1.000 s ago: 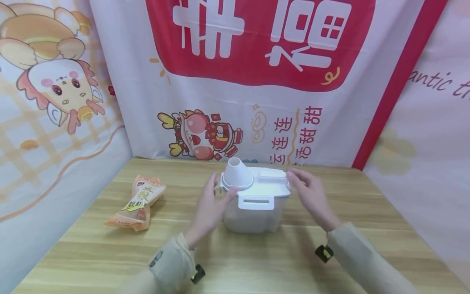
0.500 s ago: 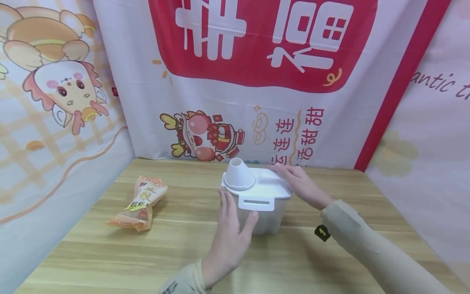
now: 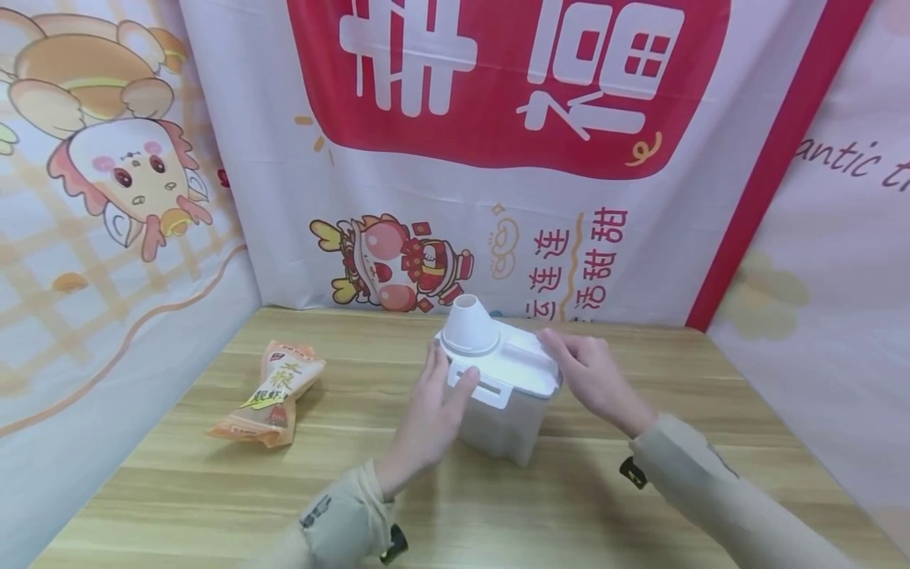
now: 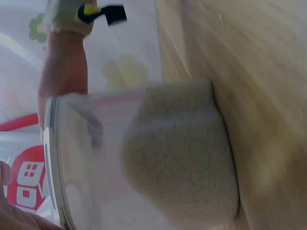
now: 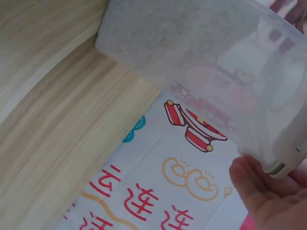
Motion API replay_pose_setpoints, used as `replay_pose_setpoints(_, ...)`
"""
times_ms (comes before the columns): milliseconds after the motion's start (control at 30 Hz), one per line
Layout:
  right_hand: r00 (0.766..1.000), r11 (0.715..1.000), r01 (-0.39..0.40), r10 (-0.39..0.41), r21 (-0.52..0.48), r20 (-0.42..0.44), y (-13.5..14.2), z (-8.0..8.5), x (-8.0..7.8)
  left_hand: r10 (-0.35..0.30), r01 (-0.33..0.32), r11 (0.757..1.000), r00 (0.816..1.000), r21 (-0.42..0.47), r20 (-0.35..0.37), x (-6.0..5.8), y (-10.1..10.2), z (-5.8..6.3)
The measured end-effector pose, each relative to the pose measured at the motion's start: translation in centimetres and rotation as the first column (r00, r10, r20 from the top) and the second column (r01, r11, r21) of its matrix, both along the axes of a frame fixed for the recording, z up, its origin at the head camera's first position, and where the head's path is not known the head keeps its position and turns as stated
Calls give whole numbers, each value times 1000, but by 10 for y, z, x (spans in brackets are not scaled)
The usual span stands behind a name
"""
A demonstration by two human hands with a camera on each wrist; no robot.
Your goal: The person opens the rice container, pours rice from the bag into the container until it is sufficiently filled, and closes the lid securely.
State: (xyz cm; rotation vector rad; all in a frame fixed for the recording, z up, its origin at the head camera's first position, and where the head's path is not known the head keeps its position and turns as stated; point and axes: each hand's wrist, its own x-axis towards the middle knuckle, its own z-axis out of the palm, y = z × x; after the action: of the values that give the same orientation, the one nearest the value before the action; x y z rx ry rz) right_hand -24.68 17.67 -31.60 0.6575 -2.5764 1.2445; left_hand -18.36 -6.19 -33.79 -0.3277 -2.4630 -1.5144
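Observation:
A clear plastic grain storage container (image 3: 502,431) stands near the middle of the table, turned at an angle. Its white lid (image 3: 522,356) carries a white cone-shaped cap (image 3: 469,328) at the left end and a slotted latch on the front. My left hand (image 3: 426,419) grips the left corner just under the lid, thumb on the latch side. At the opposite end, my right hand (image 3: 593,375) pinches the lid's edge. Fine pale-brown grain (image 4: 177,148) lies heaped on a slope inside, as the left wrist view shows through the wall.
An orange-and-white snack packet (image 3: 273,395) with printed characters lies on the wooden table (image 3: 320,506) to the left. Printed cloth (image 3: 398,190) hangs along the table's back edge, with more cloth on both sides.
The container has turned, its right end coming nearer to me. My left hand has moved up to the lid's corner, and my right hand has shifted from the lid's back to its right end.

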Motion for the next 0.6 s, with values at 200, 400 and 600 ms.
replay_pose_setpoints(200, 985, 998, 43, -35, 45, -167, -2, -5, 17, -34, 34, 999, 999, -30, -16, -23, -9, 3)
replay_pose_setpoints(400, 943, 991, 80, -42, 104, -329, -9, -7, 34, -47, 45, 998, 999, -49, -21, -44, -14, 2)
replay_pose_setpoints(600, 870, 984, 132, -57, 120, -490, -15, -13, 50, -122, 119, 988, 992, -99, -34, -64, -16, 0)
